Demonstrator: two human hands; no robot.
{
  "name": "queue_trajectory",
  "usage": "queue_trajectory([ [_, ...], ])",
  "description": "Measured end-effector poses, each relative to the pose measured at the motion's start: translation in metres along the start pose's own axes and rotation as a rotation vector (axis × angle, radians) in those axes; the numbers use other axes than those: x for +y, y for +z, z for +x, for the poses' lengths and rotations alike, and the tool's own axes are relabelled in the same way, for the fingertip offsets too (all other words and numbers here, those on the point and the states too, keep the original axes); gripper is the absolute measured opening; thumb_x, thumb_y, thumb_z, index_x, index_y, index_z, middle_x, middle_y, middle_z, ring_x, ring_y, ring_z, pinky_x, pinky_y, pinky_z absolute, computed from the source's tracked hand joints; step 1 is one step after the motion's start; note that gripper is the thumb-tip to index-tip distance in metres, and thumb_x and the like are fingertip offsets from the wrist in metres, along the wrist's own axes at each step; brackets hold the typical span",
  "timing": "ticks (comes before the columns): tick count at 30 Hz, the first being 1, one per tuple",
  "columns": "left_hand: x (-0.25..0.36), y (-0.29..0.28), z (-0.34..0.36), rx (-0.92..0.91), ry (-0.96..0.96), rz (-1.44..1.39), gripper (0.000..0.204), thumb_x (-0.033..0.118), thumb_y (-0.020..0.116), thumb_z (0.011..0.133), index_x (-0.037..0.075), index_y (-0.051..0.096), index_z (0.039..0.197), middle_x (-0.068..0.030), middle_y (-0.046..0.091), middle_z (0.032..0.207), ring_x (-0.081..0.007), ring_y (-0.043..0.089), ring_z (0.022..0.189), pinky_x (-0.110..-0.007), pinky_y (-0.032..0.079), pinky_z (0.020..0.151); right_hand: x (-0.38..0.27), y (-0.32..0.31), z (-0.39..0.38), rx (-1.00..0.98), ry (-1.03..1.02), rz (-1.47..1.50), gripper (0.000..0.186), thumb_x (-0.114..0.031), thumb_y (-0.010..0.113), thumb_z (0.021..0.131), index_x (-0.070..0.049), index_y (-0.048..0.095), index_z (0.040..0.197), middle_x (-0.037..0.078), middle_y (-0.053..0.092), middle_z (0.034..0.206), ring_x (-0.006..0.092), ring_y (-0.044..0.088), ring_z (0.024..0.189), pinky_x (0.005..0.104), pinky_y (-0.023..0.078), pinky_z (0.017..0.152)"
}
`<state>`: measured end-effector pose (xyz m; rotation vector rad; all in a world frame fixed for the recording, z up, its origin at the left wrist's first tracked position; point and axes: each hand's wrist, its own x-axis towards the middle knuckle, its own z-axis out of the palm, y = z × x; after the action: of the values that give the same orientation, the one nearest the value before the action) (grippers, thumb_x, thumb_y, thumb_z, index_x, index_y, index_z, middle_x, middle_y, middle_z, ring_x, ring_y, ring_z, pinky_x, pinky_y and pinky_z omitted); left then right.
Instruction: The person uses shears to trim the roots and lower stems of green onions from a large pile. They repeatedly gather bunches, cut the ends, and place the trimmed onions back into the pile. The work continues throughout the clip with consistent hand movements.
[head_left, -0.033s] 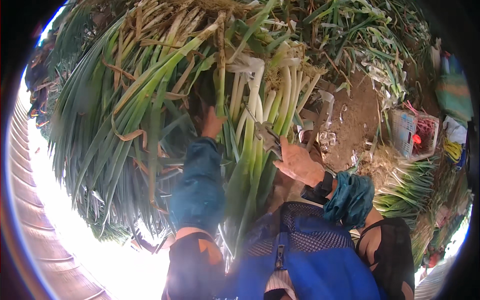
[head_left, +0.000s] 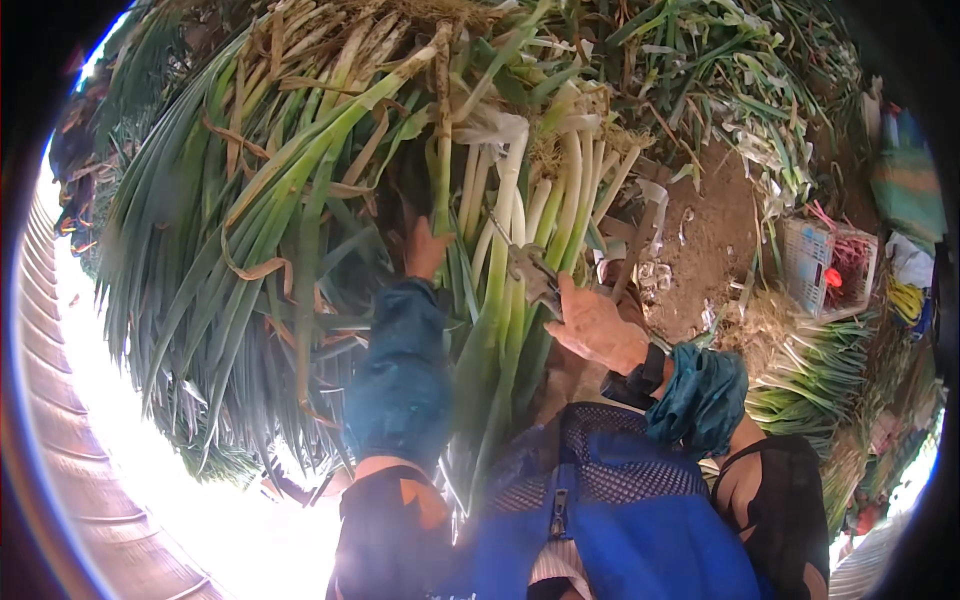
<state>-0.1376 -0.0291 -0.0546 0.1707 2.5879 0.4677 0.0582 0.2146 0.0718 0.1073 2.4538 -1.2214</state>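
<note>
A: Where is the left hand (head_left: 427, 250)?
B: Left of the pale stalks (head_left: 508, 185), down among leaves. Thumb side shows; the other fingers are mostly hidden. Cannot tell whether they grip or hang loose.
A: Right hand (head_left: 600, 325)?
B: Right of the same stalks, closed around a grey metal tool (head_left: 535, 272). Thumb up, fingers folded in. The tool's thin end points up-left, across the stalks in this view; contact unclear.
A: Lie of the stalks?
B: Bunched in the middle, between the hands. Rooty ends at the top, green leaves running down toward the blue garment (head_left: 630, 525). A scrap of whitish film (head_left: 493, 130) sits near their upper ends.
A: To the left?
B: A big leafy heap (head_left: 200, 270), dark green blades fanning down, some dry and brown.
A: To the right?
B: Bare brown soil (head_left: 712, 240) with pale scraps. Beyond it, a light plastic crate (head_left: 805, 265) holding a pinkish-red tangle (head_left: 850, 255). Just below the crate, a smaller green bunch (head_left: 815, 385).
A: On the arms?
B: Teal sleeves (head_left: 400, 370) on both; dark band (head_left: 640, 375) at the right wrist.
</note>
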Motion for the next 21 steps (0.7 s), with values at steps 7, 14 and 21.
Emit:
queue_trajectory([
  [7, 0.011, -0.03, -0.056, -0.319, -0.143, -1.0, 0.033, 0.023, 0.061, 0.091, -0.002, 0.059, 0.112, -0.0062, 0.063, 0.092, -0.0144, 0.06, 0.079, -0.029, 0.05, 0.07, -0.028, -0.001, -0.023, -0.118, -0.039, 0.033, 0.075, -0.024, 0.071, 0.078, 0.011, 0.03, 0.13, 0.026, 0.059, 0.09, 0.0437, 0.061, 0.078, 0.0474, 0.051, 0.067],
  [14, -0.003, 0.0, -0.074, -0.358, -0.357, -1.243, 0.028, 0.028, 0.054, 0.095, 0.004, 0.066, 0.103, -0.0005, 0.063, 0.084, -0.0109, 0.059, 0.071, -0.028, 0.049, 0.065, -0.03, -0.003, -0.014, -0.015, -0.064, 0.024, 0.061, -0.019, 0.067, 0.079, 0.009, 0.034, 0.122, 0.029, 0.059, 0.081, 0.047, 0.061, 0.076, 0.0512, 0.052, 0.065],
  [21, 0.007, 0.02, -0.053, -0.114, -0.156, -0.271, 0.022, 0.021, 0.057, 0.09, 0.005, 0.066, 0.103, -0.0107, 0.065, 0.083, -0.0301, 0.063, 0.072, -0.037, 0.05, 0.068, -0.027, -0.015, -0.027, -0.19, -0.028, -0.007, 0.07, -0.025, 0.067, 0.081, 0.01, 0.032, 0.13, 0.025, 0.059, 0.088, 0.0416, 0.062, 0.075, 0.0454, 0.05, 0.063],
])
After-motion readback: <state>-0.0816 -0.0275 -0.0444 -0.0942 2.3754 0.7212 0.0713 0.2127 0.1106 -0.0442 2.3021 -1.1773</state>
